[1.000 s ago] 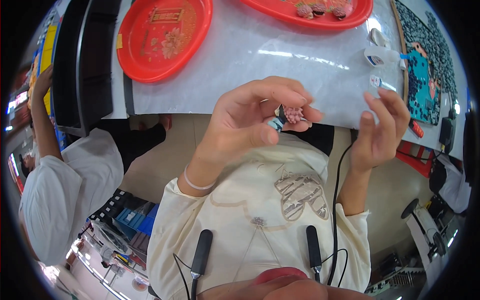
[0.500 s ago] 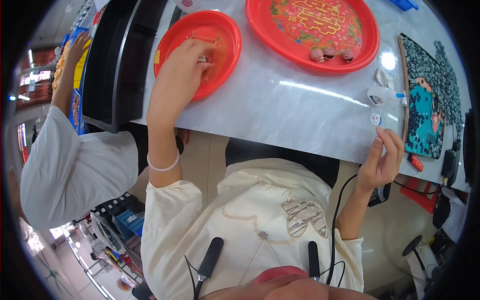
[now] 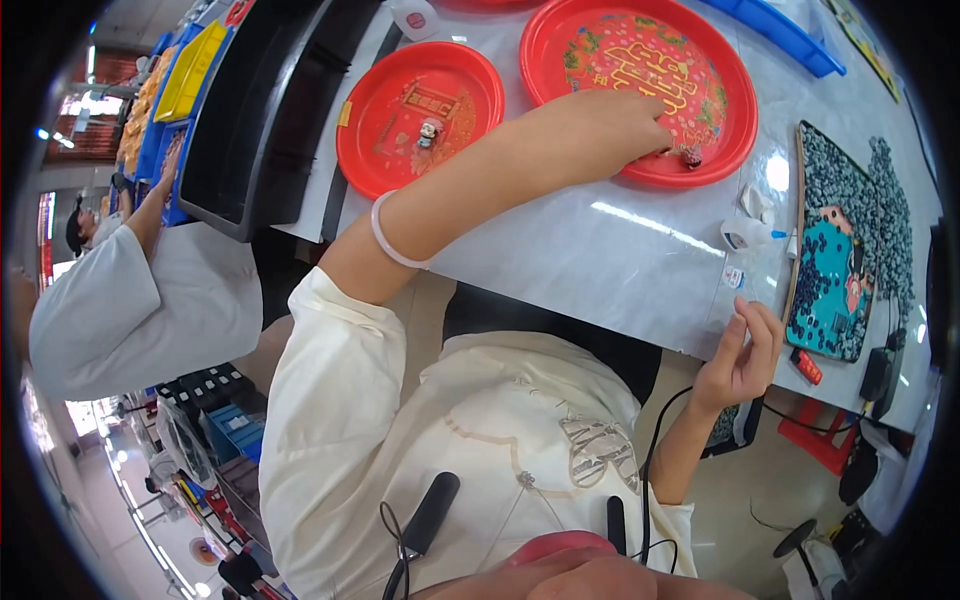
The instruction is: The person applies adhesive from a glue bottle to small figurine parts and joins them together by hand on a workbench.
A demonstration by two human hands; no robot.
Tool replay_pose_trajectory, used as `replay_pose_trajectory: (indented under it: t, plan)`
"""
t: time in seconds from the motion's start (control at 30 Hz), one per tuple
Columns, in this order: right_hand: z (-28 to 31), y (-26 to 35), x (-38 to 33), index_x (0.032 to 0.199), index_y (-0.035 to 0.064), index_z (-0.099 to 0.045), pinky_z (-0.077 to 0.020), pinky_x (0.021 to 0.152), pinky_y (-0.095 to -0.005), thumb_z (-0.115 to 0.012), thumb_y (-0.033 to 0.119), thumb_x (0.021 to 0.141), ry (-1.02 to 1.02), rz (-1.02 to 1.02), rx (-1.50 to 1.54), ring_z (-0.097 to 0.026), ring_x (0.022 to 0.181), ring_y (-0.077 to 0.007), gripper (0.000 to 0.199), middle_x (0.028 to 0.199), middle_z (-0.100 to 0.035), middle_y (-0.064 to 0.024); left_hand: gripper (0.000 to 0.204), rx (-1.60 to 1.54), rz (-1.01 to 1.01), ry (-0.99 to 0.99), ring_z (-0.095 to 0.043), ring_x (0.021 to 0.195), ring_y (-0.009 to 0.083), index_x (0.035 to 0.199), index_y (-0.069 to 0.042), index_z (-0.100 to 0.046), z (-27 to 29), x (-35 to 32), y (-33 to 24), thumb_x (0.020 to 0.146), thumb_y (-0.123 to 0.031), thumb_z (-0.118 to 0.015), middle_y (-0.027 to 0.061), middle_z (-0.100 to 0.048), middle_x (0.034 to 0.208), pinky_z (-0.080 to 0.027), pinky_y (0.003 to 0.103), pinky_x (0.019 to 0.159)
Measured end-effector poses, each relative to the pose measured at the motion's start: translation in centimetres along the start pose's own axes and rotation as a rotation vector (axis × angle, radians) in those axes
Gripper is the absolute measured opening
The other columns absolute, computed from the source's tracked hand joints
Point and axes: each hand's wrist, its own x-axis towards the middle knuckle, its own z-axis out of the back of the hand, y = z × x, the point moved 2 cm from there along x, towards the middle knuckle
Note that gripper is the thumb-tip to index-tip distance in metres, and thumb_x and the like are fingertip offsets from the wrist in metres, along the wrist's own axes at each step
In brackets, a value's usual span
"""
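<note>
Reaching across to the right, my left hand [image 3: 628,135] is over the front rim of the large red plate [image 3: 742,75]. Its fingers are bent down and closed; whatever is between them is hidden. One small brownish-red piece [image 3: 691,157] shows beside the hand in that plate. Under my left forearm's far side, the small red plate [image 3: 365,110] holds a tiny white and dark figurine [image 3: 429,132]. My right hand [image 3: 742,358] is raised at the table's front edge, fingers curled with the thumb against them. Anything in that pinch is too small to make out.
A white glue bottle with a blue tip [image 3: 746,234] lies right of centre, near a crumpled white scrap [image 3: 757,203]. Farther right is a tray [image 3: 822,285] with many dark small pieces. Black bins [image 3: 240,130] stand left; a co-worker's white sleeve [image 3: 150,310] is beside them.
My left hand has left the small red plate and moved right to the large one, leaving the figurine visible behind. My right hand stays near the table edge. The view has shifted slightly.
</note>
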Motion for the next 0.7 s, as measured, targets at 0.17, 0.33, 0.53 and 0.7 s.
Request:
replay_pose_trajectory:
  t: [0.17,0.33,0.53,0.7]
  plan:
    - [0.0,-0.2,0.0,0.083,-0.0047,-0.058,-0.041,0.062,-0.0248,-0.052,-0.004,0.072,0.037,0.01,0.041,-0.051,0.072,-0.0187,0.012,0.081,-0.054,-0.0124,0.011,-0.03,0.03,-0.08,-0.053,0.076,0.025,0.082,-0.002,-0.053,0.8,-0.8,0.8,0.071,-0.001,-0.051,0.0104,-0.049,0.081,-0.043,0.032,0.064]
    - [1.1,-1.6,0.8,0.1,-0.0026,-0.051,-0.037,0.074,-0.0236,-0.053,-0.001,0.075,-0.047,-0.237,0.087,-0.048,0.084,-0.0162,0.024,0.097,-0.051,-0.0089,0.013,-0.376,0.119,-0.356,-0.054,0.077,0.0206,0.082,-0.002,-0.055,3.9,-4.0,-2.6,0.07,0.001,-0.056,0.0078,-0.049,0.081,-0.043,0.028,0.065]
    - [-1.4,-0.4,3.6,0.104,-0.0028,-0.05,-0.0329,0.083,-0.0295,-0.058,0.007,0.074,0.204,-0.273,-0.034,-0.045,0.094,-0.0174,0.033,0.104,-0.051,-0.0096,0.017,-1.169,0.124,-0.301,-0.053,0.079,0.014,0.083,-0.001,-0.057,0.3,-9.0,-6.4,0.067,0.002,-0.062,0.0072,-0.051,0.091,-0.045,0.026,0.068]
    - [-1.9,-2.0,3.3,0.104,-0.0038,-0.049,-0.0385,0.078,-0.0258,-0.058,0.013,0.077,0.192,-0.444,-0.028,-0.047,0.095,-0.0159,0.033,0.102,-0.052,-0.0102,0.019,-1.637,0.289,-0.304,-0.049,0.078,0.0121,0.089,-0.001,-0.057,-1.6,-10.6,-8.1,0.071,0.002,-0.06,0.0071,-0.051,0.092,-0.044,0.023,0.07]
